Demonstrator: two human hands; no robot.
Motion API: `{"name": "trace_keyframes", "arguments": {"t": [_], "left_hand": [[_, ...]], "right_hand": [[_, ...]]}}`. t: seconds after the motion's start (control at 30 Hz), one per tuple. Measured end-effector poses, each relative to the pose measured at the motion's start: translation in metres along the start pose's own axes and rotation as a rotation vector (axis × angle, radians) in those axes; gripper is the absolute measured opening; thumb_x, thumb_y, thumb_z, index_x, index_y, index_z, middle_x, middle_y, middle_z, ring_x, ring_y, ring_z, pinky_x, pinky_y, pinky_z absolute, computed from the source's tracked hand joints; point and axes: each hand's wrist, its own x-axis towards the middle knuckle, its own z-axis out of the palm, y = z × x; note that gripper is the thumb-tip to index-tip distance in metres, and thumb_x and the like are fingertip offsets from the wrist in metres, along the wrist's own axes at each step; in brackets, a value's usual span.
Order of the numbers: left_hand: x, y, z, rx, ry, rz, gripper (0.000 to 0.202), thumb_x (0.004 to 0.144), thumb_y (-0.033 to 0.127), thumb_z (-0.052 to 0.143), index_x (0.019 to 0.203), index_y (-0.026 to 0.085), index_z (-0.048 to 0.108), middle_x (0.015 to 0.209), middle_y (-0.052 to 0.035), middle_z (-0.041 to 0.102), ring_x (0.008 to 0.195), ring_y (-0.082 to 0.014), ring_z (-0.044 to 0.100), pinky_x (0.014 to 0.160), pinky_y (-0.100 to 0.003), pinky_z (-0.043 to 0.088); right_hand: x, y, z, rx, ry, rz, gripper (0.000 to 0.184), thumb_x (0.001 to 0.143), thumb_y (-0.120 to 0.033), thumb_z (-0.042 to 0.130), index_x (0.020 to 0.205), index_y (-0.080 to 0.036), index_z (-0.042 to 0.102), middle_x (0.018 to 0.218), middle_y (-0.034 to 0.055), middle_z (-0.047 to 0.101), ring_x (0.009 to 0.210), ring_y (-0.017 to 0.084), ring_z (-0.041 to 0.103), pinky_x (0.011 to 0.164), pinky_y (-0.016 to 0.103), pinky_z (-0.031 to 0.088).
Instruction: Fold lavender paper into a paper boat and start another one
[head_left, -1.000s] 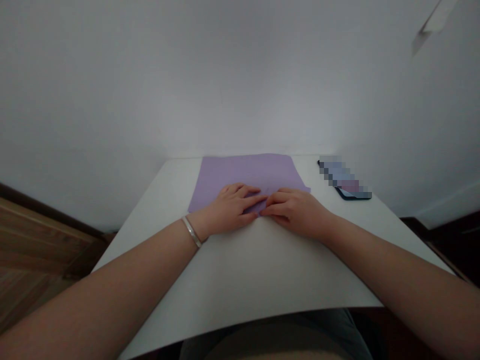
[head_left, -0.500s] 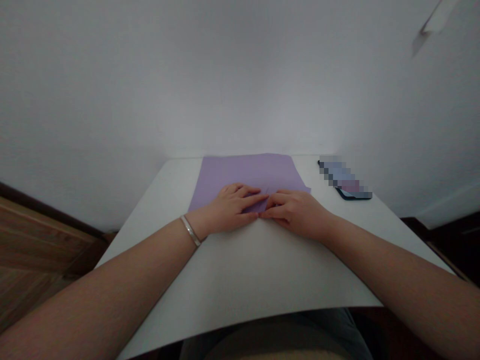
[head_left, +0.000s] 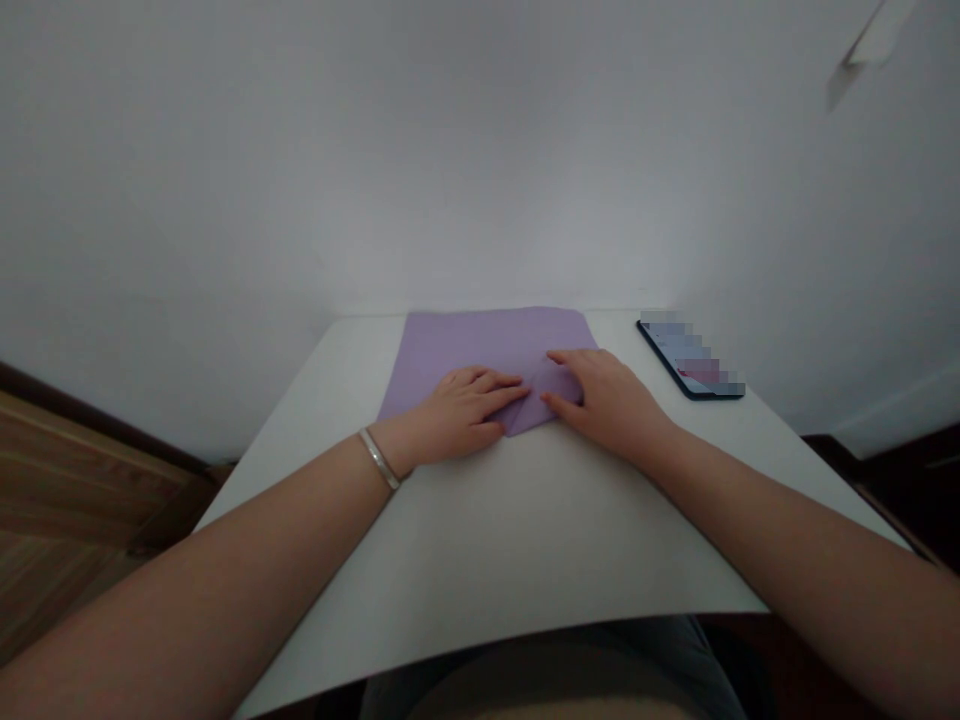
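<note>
A sheet of purple paper (head_left: 480, 340) lies on the white table (head_left: 480, 540), its far edge close to the wall. Near its front edge the paper shows a folded part with a slanting crease between my hands. My left hand (head_left: 469, 415) rests on the front left of the sheet, fingers stretched out and pointing right. My right hand (head_left: 611, 395) is at the front right part, thumb and fingers apart over the folded section. Part of the right edge of the paper is hidden under that hand. A silver bracelet (head_left: 379, 458) circles my left wrist.
A phone (head_left: 694, 358) with a partly blurred screen lies at the table's back right. White walls (head_left: 480, 150) stand behind and to the sides. Wooden furniture (head_left: 82, 490) is at the lower left, beside the table.
My right hand has moved right and slightly away from me, its thumb and fingers spreading apart from a pinch. More of the folded paper now shows. My left hand has barely moved.
</note>
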Motion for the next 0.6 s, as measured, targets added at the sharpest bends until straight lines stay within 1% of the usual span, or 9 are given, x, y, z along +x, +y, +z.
{"name": "trace_keyframes", "arguments": {"t": [0.03,0.07,0.13,0.17,0.2,0.27,0.33,0.43,0.6], "left_hand": [[0.0,0.0,0.0,-0.004,0.0,0.001,0.057,0.086,0.025,0.046,0.142,0.023,0.04,0.147,-0.0055,0.042,0.132,-0.0235,0.038,0.112,-0.042,0.024],[-0.001,-0.001,0.001,-0.007,0.003,0.001,0.057,0.086,0.025,0.046,0.142,0.023,0.039,0.147,-0.0054,0.042,0.132,-0.0229,0.037,0.112,-0.041,0.023],[-0.001,-0.001,0.001,-0.013,0.008,-0.002,0.057,0.086,0.025,0.044,0.143,0.022,0.037,0.148,-0.0054,0.042,0.133,-0.0217,0.036,0.113,-0.04,0.022],[-0.001,-0.001,0.001,-0.017,0.005,-0.007,0.056,0.087,0.027,0.043,0.143,0.022,0.037,0.147,-0.0056,0.042,0.133,-0.0216,0.036,0.113,-0.04,0.022],[-0.001,0.0,0.001,-0.021,-0.001,-0.013,0.055,0.089,0.029,0.043,0.143,0.022,0.037,0.148,-0.0058,0.042,0.133,-0.0218,0.036,0.113,-0.04,0.022],[-0.001,0.0,0.0,-0.025,-0.013,-0.023,0.055,0.091,0.034,0.043,0.143,0.021,0.037,0.148,-0.0062,0.041,0.133,-0.0229,0.035,0.113,-0.041,0.021],[0.0,0.0,0.0,-0.025,-0.023,-0.029,0.056,0.091,0.037,0.044,0.144,0.021,0.036,0.148,-0.0062,0.041,0.134,-0.0235,0.034,0.113,-0.041,0.02],[0.0,-0.001,0.001,-0.023,-0.034,-0.019,0.057,0.091,0.038,0.045,0.145,0.022,0.034,0.149,-0.0061,0.04,0.135,-0.0227,0.034,0.113,-0.04,0.02],[0.0,-0.002,0.001,-0.015,-0.035,-0.005,0.055,0.093,0.039,0.044,0.145,0.023,0.034,0.149,-0.0054,0.04,0.135,-0.0208,0.033,0.113,-0.038,0.019]], "right_hand": [[0.002,0.005,0.002,0.023,-0.023,0.052,0.053,0.084,-0.041,0.058,0.128,-0.012,0.056,0.113,0.0133,0.067,0.104,0.026,0.058,0.091,0.04,0.044],[0.004,0.01,0.003,0.048,-0.044,0.098,0.05,0.083,-0.041,0.059,0.124,-0.013,0.059,0.108,0.0121,0.068,0.1,0.026,0.06,0.088,0.038,0.044],[0.007,0.017,0.005,0.063,-0.123,0.122,0.036,0.083,-0.043,0.059,0.104,-0.016,0.069,0.096,0.0096,0.071,0.09,0.024,0.061,0.079,0.035,0.044],[0.009,0.019,0.005,0.065,-0.153,0.126,0.031,0.083,-0.044,0.058,0.092,-0.017,0.07,0.09,0.0081,0.071,0.084,0.023,0.061,0.073,0.033,0.043],[0.009,0.02,0.005,0.067,-0.177,0.125,0.029,0.083,-0.044,0.058,0.083,-0.018,0.07,0.083,0.0064,0.07,0.078,0.021,0.059,0.067,0.031,0.041],[0.01,0.02,0.005,0.077,-0.193,0.126,0.027,0.084,-0.043,0.056,0.073,-0.02,0.066,0.073,0.0033,0.067,0.068,0.018,0.056,0.059,0.029,0.035],[0.009,0.019,0.005,0.083,-0.193,0.122,0.026,0.084,-0.042,0.056,0.07,-0.02,0.064,0.07,0.002,0.065,0.065,0.016,0.053,0.057,0.028,0.033],[0.009,0.018,0.006,0.064,-0.2,0.116,0.025,0.084,-0.04,0.055,0.069,-0.021,0.061,0.069,0.0024,0.064,0.064,0.016,0.052,0.056,0.027,0.031],[0.009,0.016,0.005,0.033,-0.216,0.127,0.023,0.085,-0.038,0.054,0.071,-0.021,0.06,0.071,0.0034,0.065,0.063,0.016,0.053,0.055,0.027,0.031]]}}
